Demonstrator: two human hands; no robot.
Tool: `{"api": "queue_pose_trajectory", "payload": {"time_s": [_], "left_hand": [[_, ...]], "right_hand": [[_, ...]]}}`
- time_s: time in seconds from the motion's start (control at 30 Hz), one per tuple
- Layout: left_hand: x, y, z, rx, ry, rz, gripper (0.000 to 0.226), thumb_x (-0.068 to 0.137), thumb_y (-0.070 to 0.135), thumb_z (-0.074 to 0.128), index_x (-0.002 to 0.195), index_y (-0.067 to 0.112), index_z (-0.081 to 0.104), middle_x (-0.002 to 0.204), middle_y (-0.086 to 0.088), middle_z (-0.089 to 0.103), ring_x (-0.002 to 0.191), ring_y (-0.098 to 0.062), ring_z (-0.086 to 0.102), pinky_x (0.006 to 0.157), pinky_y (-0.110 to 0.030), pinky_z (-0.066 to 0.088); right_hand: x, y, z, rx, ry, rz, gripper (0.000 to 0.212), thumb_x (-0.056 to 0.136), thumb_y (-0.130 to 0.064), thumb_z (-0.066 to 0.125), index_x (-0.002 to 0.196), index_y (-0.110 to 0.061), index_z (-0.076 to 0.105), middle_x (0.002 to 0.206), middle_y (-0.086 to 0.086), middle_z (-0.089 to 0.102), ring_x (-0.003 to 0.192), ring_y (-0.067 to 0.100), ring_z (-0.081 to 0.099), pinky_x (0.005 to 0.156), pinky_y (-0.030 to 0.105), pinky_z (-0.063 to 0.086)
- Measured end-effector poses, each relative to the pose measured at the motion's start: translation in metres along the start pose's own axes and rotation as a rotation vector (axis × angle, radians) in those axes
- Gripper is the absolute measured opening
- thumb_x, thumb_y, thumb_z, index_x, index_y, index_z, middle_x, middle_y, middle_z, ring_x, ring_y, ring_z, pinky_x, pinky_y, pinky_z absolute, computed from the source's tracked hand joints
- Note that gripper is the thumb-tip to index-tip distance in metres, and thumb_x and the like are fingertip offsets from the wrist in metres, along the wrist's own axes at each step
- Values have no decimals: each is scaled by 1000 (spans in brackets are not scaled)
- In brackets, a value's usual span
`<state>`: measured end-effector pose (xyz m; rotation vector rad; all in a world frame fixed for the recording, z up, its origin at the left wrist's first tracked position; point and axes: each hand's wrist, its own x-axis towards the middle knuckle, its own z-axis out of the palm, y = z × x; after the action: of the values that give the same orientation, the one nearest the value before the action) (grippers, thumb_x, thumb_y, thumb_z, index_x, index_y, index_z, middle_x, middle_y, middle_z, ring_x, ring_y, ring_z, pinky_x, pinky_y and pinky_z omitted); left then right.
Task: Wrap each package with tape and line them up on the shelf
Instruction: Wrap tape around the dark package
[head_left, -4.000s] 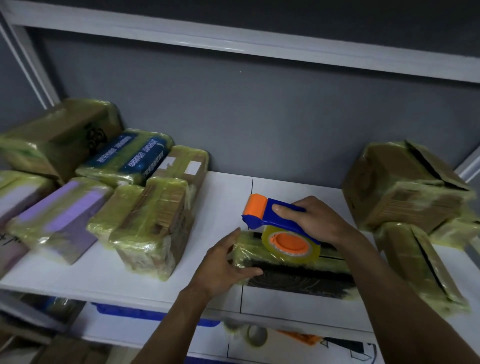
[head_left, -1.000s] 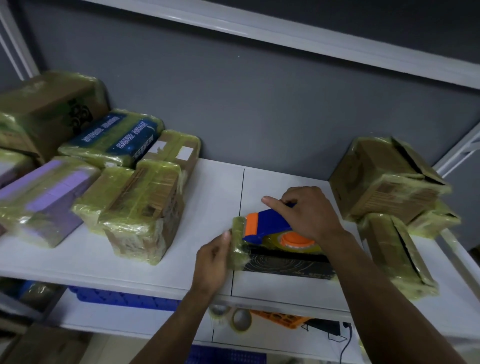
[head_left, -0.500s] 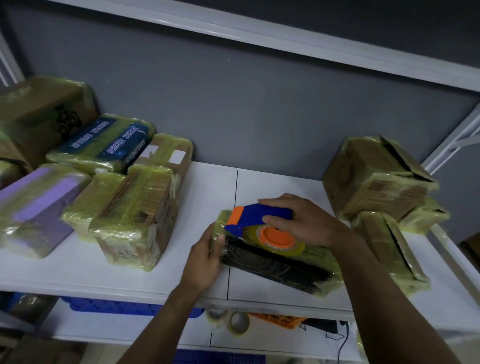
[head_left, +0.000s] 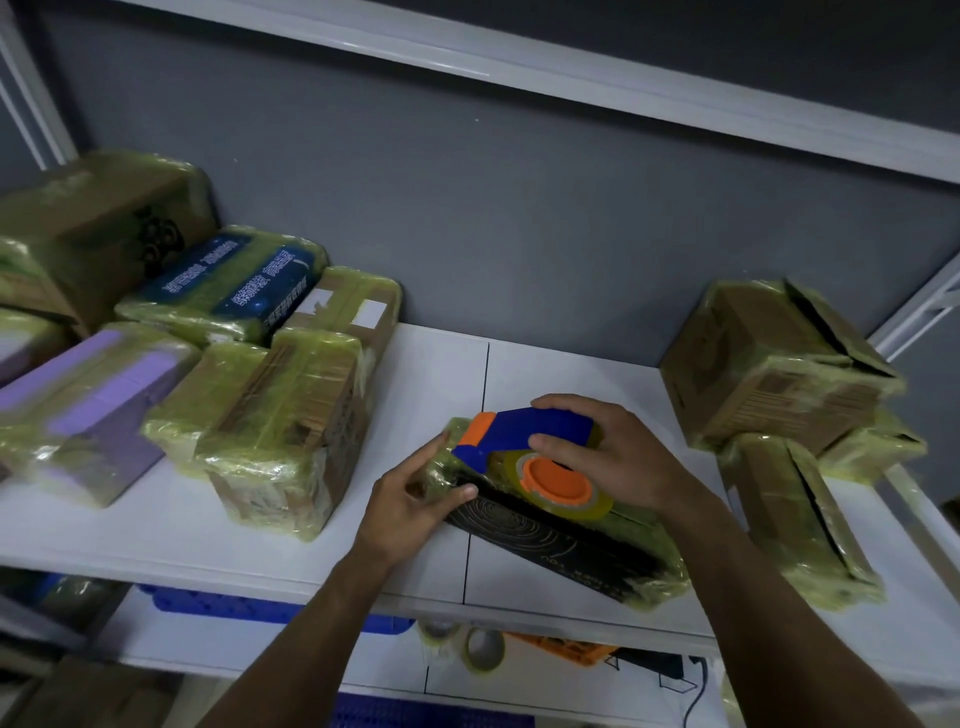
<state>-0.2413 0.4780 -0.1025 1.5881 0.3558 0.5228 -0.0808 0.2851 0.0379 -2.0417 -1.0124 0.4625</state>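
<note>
White shelf (head_left: 436, 374) boards against a grey wall are carrying the work.

**Grip.** The right hand (head_left: 618, 457) is gripping the dispenser (head_left: 540, 426), with fingers curled over its blue body and the thumb lying beside the orange hub. It is pressing the tool down onto the package (head_left: 550, 540). The left hand (head_left: 410, 501) is pinching the package's left end, thumb on the top face and fingers wrapping the taped corner. In this position it is bracing the package against the dispenser's pull.

**Package.** It is lying flat and skewed across the seam between two boards, near the shelf's front edge. A black top face is showing, with yellowish tape already covering both ends and the far side.

**Surroundings.** Wrapped packages (head_left: 280, 431) are sitting well apart to the left. Taped boxes (head_left: 769, 364) are standing near its right end; contact cannot be confirmed.

**Handling (judgement).**
- The package is reading as thin, stiff and fairly light, since a one-handed pinch at one end is steadying it.
- The glossy tape layer is probably making the faces slippery, so pressure on the flat top is likely to slide it.
- Taking hold across the thickness at an end or corner is the safer option.
- With the near corner approaching the front edge, any pull toward the operator is risking a drop.
</note>
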Motion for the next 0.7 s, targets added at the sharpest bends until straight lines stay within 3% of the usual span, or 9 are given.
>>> {"api": "queue_pose_trajectory", "payload": {"time_s": [0.3,0.47,0.53,0.6,0.7], "left_hand": [[6,0,2,-110,33,-47,80,68,13,92,141,19,60,120,4,74,113,-13,69,94,-29,57],[6,6,1,-97,-5,-46,80,68,14,92,141,19,60,126,4,71,119,-16,67,100,-34,55],[5,10,-1,29,1,8,78,69,28,92,139,31,59,139,13,62,123,-2,61,105,-32,52],[5,13,-1,357,21,163,82,68,58,85,141,48,47,156,23,38,138,8,40,113,-20,39],[11,11,5,790,-37,353,104,63,92,63,152,46,37,164,25,21,153,-6,15,119,-29,26]], "right_hand": [[-8,3,-40,-105,-22,40,39,81,-62,77,118,-55,68,117,-30,69,108,-7,65,90,20,54],[-6,11,-22,-194,-34,48,31,83,-57,78,110,-60,64,113,-36,65,105,-14,59,82,8,46],[-2,13,-21,-191,-35,59,35,83,-56,78,116,-55,66,116,-31,66,106,-10,61,86,13,48],[0,14,-22,-184,-38,66,40,85,-53,78,122,-47,68,121,-25,68,109,-3,62,91,20,51],[0,16,-22,-162,-40,65,39,85,-53,79,122,-46,67,122,-23,67,110,-1,63,92,22,53]]}}
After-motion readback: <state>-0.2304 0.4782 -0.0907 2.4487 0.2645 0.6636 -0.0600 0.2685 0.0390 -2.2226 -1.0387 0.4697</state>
